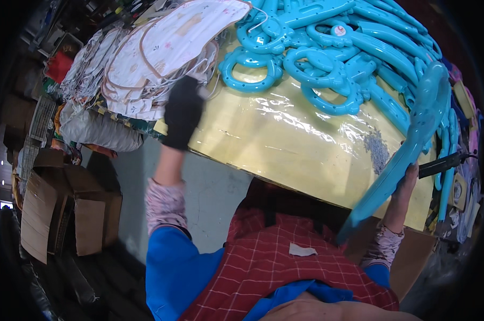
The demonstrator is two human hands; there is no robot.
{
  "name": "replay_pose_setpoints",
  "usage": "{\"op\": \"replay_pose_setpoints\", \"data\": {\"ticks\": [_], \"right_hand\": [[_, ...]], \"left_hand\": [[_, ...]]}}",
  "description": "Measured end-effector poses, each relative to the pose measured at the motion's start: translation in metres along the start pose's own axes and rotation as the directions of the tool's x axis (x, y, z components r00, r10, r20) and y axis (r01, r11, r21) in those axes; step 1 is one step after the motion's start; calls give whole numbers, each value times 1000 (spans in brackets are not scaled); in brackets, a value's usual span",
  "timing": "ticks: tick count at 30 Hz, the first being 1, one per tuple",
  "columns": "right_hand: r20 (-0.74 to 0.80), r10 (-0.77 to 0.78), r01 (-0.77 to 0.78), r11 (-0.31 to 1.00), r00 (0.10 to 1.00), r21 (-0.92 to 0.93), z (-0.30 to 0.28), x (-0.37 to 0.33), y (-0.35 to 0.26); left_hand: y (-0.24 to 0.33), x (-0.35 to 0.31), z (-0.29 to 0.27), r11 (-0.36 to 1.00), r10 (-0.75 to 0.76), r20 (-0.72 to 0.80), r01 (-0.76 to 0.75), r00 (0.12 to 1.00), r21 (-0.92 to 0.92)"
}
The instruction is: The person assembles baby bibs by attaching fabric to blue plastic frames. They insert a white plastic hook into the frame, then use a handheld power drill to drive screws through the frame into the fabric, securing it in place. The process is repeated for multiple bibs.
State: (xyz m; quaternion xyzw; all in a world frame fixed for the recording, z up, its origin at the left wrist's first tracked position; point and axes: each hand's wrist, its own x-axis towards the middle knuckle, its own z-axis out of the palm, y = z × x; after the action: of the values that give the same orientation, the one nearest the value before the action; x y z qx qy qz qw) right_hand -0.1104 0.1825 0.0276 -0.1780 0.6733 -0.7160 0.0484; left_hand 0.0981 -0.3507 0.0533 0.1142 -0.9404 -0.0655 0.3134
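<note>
My left hand, in a black glove, reaches to the near edge of a pile of white printed fabric pieces with brown edging and thin cords. Its fingers are dark and partly hidden, so I cannot tell whether they grip the cloth. My bare right hand is closed around a long, curved turquoise plastic part, which stands tilted over the table's right side and hides much of the fingers. A black stick-shaped tool juts out to the right beside that hand; whether the hand holds it too is unclear.
More turquoise plastic parts, several with ring-shaped ends, are heaped at the back of the yellow, film-covered table. Small grey screws lie in a patch near the right side. An open cardboard box stands on the floor at left.
</note>
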Motion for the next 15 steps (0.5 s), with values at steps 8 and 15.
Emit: {"op": "replay_pose_setpoints", "data": {"ticks": [8,15], "right_hand": [[179,311,-331,939,933,94,-51,-67,21],[30,294,-281,935,955,-218,-6,-85,-3]], "left_hand": [[14,35,-25,997,36,-31,-33,999,71],[253,-41,15,828,541,141,-497,829,-259]]}}
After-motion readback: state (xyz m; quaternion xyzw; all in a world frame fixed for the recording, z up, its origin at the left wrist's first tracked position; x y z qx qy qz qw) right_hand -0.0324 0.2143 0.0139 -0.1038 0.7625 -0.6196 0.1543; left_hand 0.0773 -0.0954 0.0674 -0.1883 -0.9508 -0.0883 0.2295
